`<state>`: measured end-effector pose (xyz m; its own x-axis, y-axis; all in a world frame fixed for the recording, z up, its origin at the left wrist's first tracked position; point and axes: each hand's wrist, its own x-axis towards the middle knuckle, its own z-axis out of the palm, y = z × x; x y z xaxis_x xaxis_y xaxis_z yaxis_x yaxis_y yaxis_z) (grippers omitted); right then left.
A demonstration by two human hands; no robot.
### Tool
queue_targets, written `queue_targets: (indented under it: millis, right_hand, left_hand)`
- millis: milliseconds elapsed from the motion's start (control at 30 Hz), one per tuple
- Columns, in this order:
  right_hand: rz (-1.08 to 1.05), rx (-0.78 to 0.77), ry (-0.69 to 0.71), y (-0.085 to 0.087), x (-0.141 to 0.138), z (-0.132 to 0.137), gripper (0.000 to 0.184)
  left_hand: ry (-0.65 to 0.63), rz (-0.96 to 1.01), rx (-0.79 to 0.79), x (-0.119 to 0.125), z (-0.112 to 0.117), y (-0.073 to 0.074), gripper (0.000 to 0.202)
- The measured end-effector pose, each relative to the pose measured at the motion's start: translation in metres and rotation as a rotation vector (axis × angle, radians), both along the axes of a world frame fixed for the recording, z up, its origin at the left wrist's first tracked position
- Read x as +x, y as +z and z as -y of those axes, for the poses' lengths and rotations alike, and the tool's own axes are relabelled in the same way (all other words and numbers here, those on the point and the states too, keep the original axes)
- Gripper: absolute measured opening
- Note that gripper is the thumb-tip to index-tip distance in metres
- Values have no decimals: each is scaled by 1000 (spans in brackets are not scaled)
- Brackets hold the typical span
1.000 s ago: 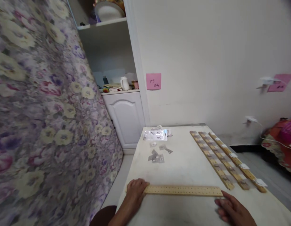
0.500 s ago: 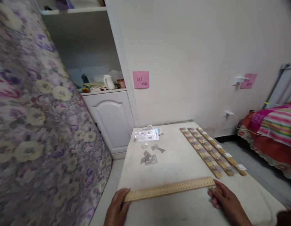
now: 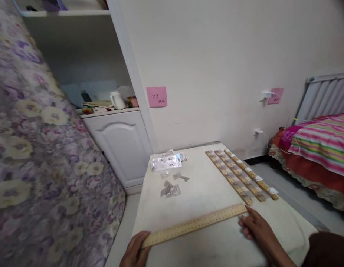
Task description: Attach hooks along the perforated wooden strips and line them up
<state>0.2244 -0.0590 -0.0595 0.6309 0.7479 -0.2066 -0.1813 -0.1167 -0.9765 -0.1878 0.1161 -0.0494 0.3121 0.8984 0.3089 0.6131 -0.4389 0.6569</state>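
Observation:
A long wooden strip with rows of holes lies slanted across the near part of the white table. My left hand grips its near left end. My right hand holds its far right end with curled fingers. Three similar wooden strips with small white tabs lie side by side at the table's right. Small clear bags of metal parts and a clear blister pack sit at the table's far left.
A flowered mattress leans on the left. A white cabinet with a shelf of small items stands behind the table. Pink notes are stuck on the wall. A bed with striped bedding is at the right.
The view has swung to the right. The strip's right end has moved away from me, so it now lies slanted, with both hands still at its ends.

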Motion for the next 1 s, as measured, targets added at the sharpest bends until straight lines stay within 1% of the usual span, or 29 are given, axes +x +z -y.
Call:
queue_targets:
  millis: [133, 233, 300, 367, 467, 633, 867, 933, 1000]
  right_hand:
    - [-36, -15, 9, 0, 1, 2, 78]
    - [-35, -18, 8, -1, 2, 4, 83]
    - [-35, -25, 10, -3, 3, 6, 87]
    - [-45, -40, 10, -5, 6, 7, 92]
    - [-65, -50, 15, -8, 8, 9, 96]
    - [-40, -57, 38, -7, 8, 13, 101]
    - [-1, -103, 72, -8, 8, 12, 98]
    - [0, -120, 60, -9, 7, 11, 100]
    - [-4, -112, 35, -8, 5, 13, 100]
  left_hand:
    - [-7, -3, 28, 3, 5, -3, 34]
    - [-4, 3, 46, 7, 8, -3, 38]
    - [1, 54, 31, 10, 11, -1, 44]
    - [11, 145, 2, 12, 14, 0, 50]
    - [44, 247, -20, 12, 16, 2, 54]
    - [113, 338, -25, 8, 16, 0, 51]
    - [160, 480, -122, 5, 16, -5, 43]
    - [182, 511, -146, 5, 15, -4, 42]
    - [210, 529, -169, 4, 12, 1, 42]
